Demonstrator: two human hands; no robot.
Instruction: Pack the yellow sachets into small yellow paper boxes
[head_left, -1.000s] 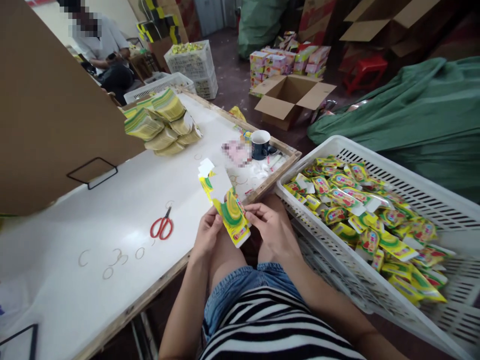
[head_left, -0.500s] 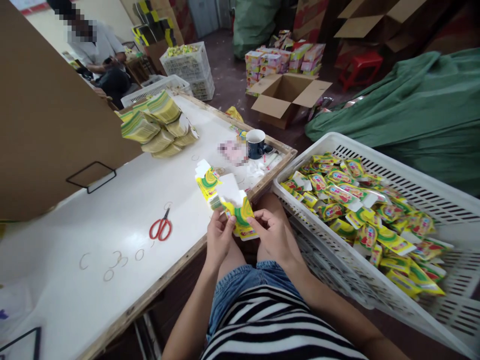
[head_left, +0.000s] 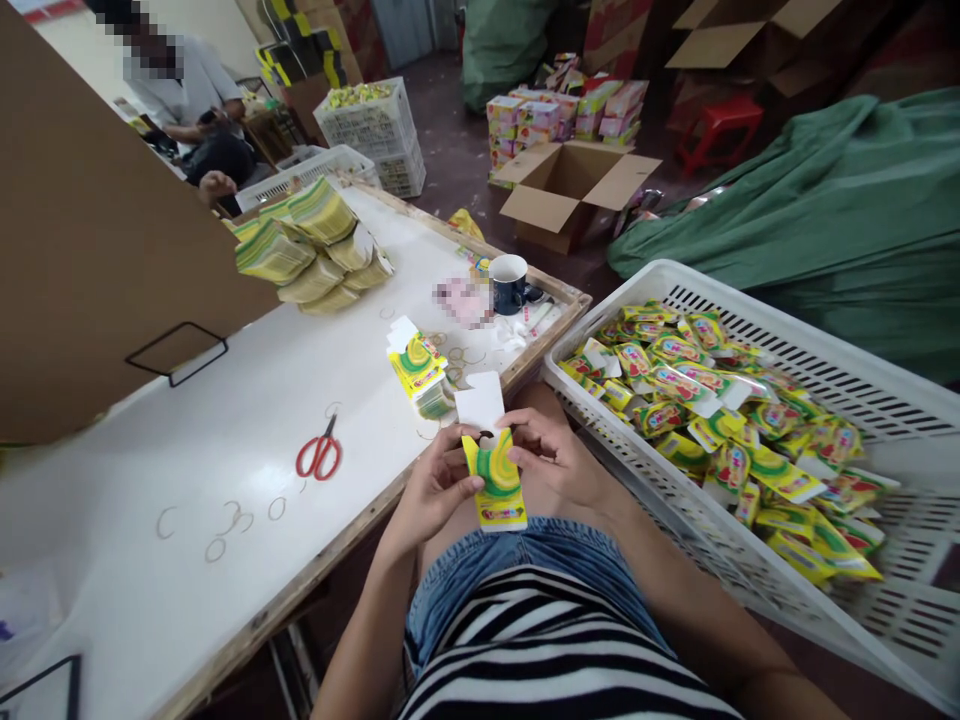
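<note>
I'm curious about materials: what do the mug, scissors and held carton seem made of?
Mug: probably glazed ceramic, smooth, dark outside and white inside.
Scissors: dark, slim blades suggest metal; red handles could be plastic or coated metal.
Carton: likely thin printed card, given its flat white flap.

The single view comes from the head of the person, and it faces forward and steeply down. The left hand (head_left: 441, 485) and the right hand (head_left: 553, 462) are quite near to it, just below the centre. The tabletop (head_left: 150, 440) fills the left side, the white basket (head_left: 780, 340) the right. The far room enters at the top, where small details are perhaps too soft to read.
</note>
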